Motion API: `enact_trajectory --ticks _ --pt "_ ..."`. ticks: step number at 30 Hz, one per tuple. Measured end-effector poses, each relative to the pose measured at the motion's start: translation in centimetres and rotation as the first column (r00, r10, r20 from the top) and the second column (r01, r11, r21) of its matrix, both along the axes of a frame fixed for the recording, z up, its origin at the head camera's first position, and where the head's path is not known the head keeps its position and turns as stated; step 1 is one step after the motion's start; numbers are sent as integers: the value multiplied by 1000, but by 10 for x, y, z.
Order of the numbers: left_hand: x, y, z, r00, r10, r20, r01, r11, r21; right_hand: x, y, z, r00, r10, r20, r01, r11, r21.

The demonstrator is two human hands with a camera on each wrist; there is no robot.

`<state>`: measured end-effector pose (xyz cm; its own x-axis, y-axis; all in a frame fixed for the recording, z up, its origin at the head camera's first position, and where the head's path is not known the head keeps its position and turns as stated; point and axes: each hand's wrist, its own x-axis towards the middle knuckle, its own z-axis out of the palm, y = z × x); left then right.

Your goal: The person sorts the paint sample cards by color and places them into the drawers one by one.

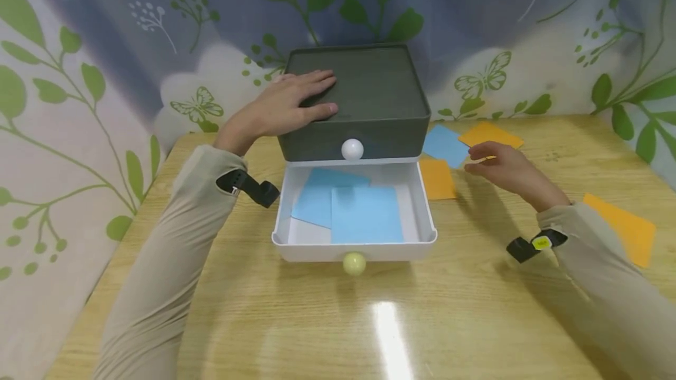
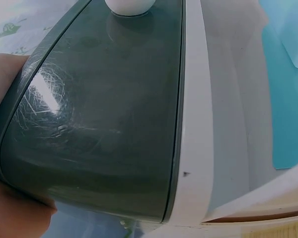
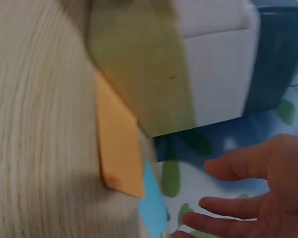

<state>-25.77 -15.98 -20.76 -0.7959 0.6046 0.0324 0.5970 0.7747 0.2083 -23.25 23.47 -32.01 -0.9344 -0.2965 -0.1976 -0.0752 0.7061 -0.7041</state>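
Observation:
My left hand [image 1: 290, 104] rests with spread fingers on the lid of a dark grey-green drawer box [image 1: 377, 84], toward its left side. A white round knob [image 1: 352, 149] sits on the box's front. Below, a white drawer [image 1: 311, 253] with a yellow-green knob [image 1: 354, 264] is pulled out. Inside it lie blue paper squares [image 1: 367, 216], two overlapping. My right hand [image 1: 509, 173], fingers loosely bent and holding nothing, hovers right of the box beside a blue paper [image 1: 445, 144] and an orange paper [image 1: 488, 135] on the table. The right wrist view shows this hand [image 3: 283, 183] with thumb and fingers apart.
Another orange paper [image 1: 438, 179] lies against the drawer's right side. Farther right, one more orange paper [image 1: 628, 230] is partly covered by my right sleeve. A patterned curtain [image 1: 211, 46] hangs behind the wooden table [image 1: 264, 321].

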Motion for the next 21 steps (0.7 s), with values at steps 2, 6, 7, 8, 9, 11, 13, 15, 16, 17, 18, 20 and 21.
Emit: enact_trajectory --ticks 2,6,7,8,9,11,13,15,16,17,18,20,21 --pt "0 1 1 1000 -1 1 1 1000 -1 -10 -3 -5 999 48 5 -48 996 71" --pt "0 3 2 1000 -5 2 5 1000 0 -23 -7 -15 991 135 -18 -130 977 169" --pt "0 3 2 1000 -6 2 6 1000 0 -25 -8 -17 988 155 -15 -150 970 192" --pt "0 3 2 1000 -6 1 6 1000 0 -27 -8 -19 984 177 -18 -169 963 211" --pt "0 4 2 1000 -8 0 8 1000 0 -28 -8 -21 980 200 -20 -190 954 233" --pt "-1 4 3 1000 -9 -2 9 1000 0 -29 -7 -24 971 240 -20 -226 935 274" --pt "-1 4 3 1000 -10 -2 10 1000 -2 -28 -4 -26 964 265 -29 -243 920 308" --pt "-1 4 3 1000 -10 -5 10 1000 -5 -26 -1 -26 965 259 -46 -231 916 328" --pt "-1 4 4 1000 -9 -6 9 1000 -5 -25 1 -26 967 250 -54 -217 915 340" --pt "-1 4 4 1000 -9 -9 9 1000 -7 -23 3 -26 968 241 -65 -204 915 348" --pt "-1 3 4 1000 -8 -10 8 1000 -9 -21 6 -25 971 230 -73 -190 917 351" --pt "-1 3 5 1000 -7 -12 7 1000 -10 -16 11 -24 976 203 -76 -163 919 358" --pt "-1 3 5 1000 -7 -11 7 1000 -11 -13 14 -24 978 192 -75 -152 918 367"
